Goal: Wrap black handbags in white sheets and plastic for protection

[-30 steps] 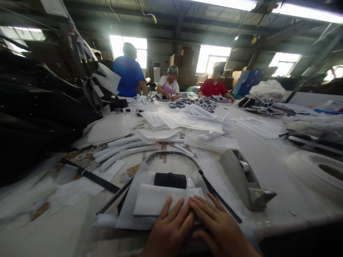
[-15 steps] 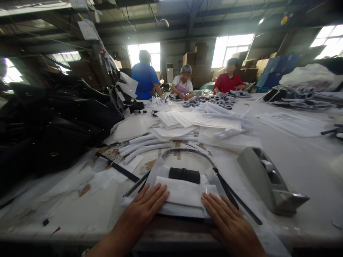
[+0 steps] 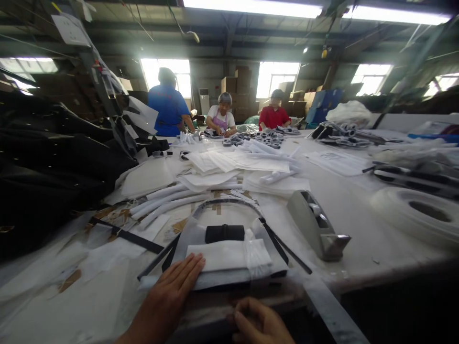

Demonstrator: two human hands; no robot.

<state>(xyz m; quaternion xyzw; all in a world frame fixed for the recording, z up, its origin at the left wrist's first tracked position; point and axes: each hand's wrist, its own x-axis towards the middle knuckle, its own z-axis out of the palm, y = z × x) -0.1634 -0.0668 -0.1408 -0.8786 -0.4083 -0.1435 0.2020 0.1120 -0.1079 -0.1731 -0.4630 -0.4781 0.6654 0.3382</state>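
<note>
A black handbag [image 3: 280,251] lies at the table's near edge, mostly covered by translucent white wrapping. Over its front a strip of white foam sheet [image 3: 224,255] is laid, with crinkled clear film at its right end. A black cylindrical part [image 3: 224,233] shows above the foam, and the wrapped handle [image 3: 229,202] arches away from me. Flat on the left end of the foam rests my left hand [image 3: 182,277], fingers stretched out. My right hand [image 3: 260,321] is below the near edge, thumb and fingers curled together; whatever they hold, if anything, is hidden.
A grey tape dispenser [image 3: 315,224] stands right of the bag. Beyond lie stacked white sheets [image 3: 233,162] and white tubes [image 3: 172,203]. Black bags [image 3: 53,172] are heaped at left, and a white foam roll [image 3: 418,215] lies at right. Several co-workers [image 3: 222,117] are across the table.
My right hand has left the foam and moved down toward me, its fingers now curled. My left hand stays flat on the foam. The view has turned to the right.
</note>
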